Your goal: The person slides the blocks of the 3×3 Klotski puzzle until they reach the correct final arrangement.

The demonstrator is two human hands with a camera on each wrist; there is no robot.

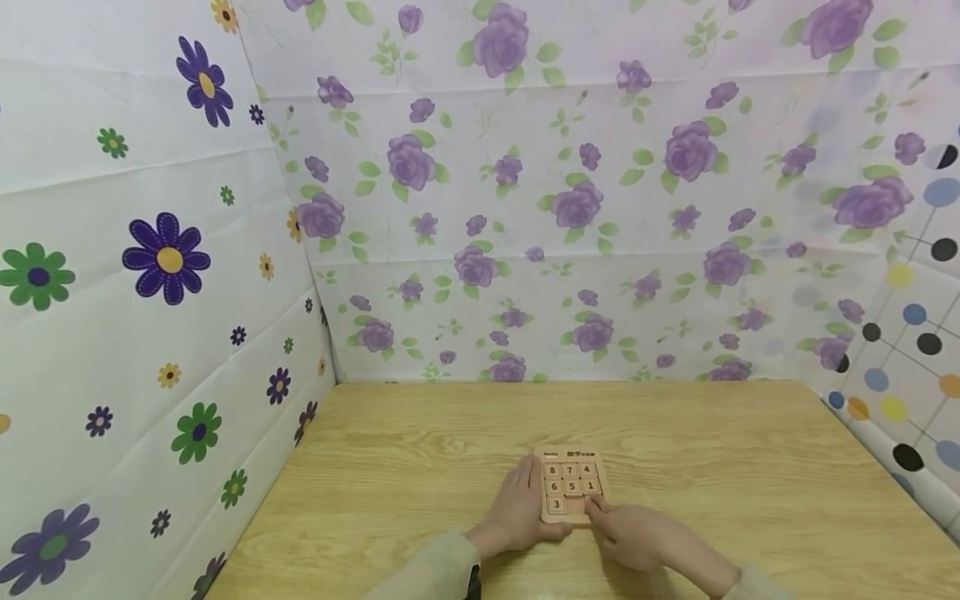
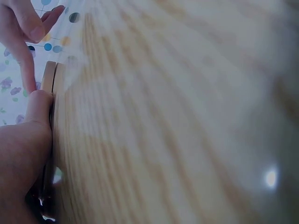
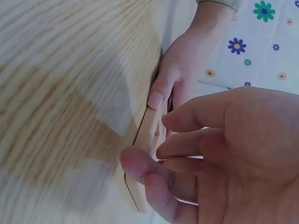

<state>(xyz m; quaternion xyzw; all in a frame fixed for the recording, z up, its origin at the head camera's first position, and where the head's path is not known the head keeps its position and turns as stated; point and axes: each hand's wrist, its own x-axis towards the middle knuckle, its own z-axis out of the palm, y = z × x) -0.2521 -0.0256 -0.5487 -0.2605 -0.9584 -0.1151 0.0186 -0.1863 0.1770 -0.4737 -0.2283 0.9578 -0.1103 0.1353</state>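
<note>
A wooden number sliding puzzle (image 1: 572, 486) lies flat on the table, with tiles 8, 7, 4 on top, 6, 5, 1 in the middle and 3 at lower left. Bare tray shows at the bottom middle; the lower right corner is partly covered by a fingertip. My left hand (image 1: 516, 510) holds the puzzle, fingers along its left side and thumb (image 3: 158, 95) on the near edge. My right hand (image 1: 637, 533) touches the puzzle's lower right part with a fingertip. In the right wrist view its other fingers (image 3: 180, 184) bend loosely around the near edge, gripping nothing.
The wood-grain table (image 1: 405, 467) spreads around the puzzle. Behind it hangs a purple-rose cloth (image 1: 540, 250), with a daisy-print cloth (image 1: 135, 350) on the left and a dotted cloth (image 1: 907, 358) on the right.
</note>
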